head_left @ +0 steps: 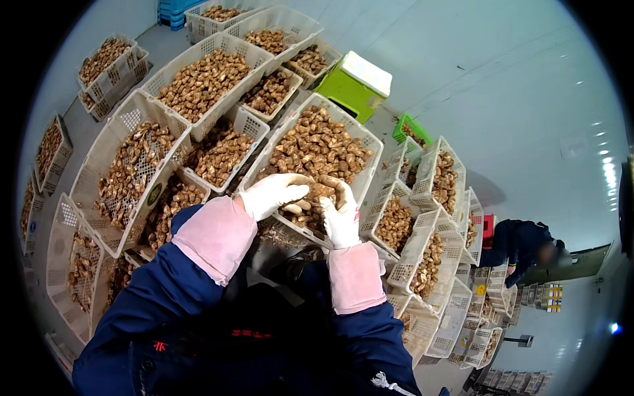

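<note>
Both my hands wear white gloves with brown-stained fingers, over pink cuffs and dark blue sleeves. They hover above the near side of a white perforated crate [374, 148] heaped with brown-and-pale mushrooms [320, 146]. My left hand [276, 195] has its fingers bent toward the right, thumb below; what they hold, if anything, is hidden. My right hand [341, 212] curls its fingers around a brown mushroom [316, 191] between the two hands. Its outline blends into the mushrooms below.
More mushroom-filled crates stand left [99, 188] and right [456, 264], some stacked. Beyond mine are a green box with a white lid [356, 84] and a small green basket [413, 127]. At the far right, another person [525, 244] bends over crates. A pale wall [502, 72] rises behind.
</note>
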{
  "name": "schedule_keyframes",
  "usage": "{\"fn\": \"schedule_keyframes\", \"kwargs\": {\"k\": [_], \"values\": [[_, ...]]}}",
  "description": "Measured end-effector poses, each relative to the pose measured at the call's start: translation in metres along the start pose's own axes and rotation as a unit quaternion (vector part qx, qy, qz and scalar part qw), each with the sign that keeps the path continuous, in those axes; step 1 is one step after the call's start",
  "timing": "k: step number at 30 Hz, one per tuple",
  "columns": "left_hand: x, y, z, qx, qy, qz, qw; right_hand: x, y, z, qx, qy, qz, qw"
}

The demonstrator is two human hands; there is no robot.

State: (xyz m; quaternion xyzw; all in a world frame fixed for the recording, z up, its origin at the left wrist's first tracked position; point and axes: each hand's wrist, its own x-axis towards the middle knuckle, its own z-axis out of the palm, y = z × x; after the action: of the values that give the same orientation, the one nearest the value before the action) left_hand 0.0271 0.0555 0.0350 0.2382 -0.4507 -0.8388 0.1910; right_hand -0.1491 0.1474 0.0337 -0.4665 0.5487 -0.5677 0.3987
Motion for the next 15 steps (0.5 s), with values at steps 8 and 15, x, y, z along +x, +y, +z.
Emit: {"fn": "schedule_keyframes", "kwargs": {"k": [8,15], "values": [[0.001,-0.005,0.005,0.118,0.061,0.099,0.986,-0.019,0.003,-0.008,-0.19,0.013,-0.027,0.981],[-0.001,-0.008,0.002,0.089,-0.005,0.126,0.988,-0.026,-0.026,-0.001,-0.293,0.044,0.002,0.955]]}}
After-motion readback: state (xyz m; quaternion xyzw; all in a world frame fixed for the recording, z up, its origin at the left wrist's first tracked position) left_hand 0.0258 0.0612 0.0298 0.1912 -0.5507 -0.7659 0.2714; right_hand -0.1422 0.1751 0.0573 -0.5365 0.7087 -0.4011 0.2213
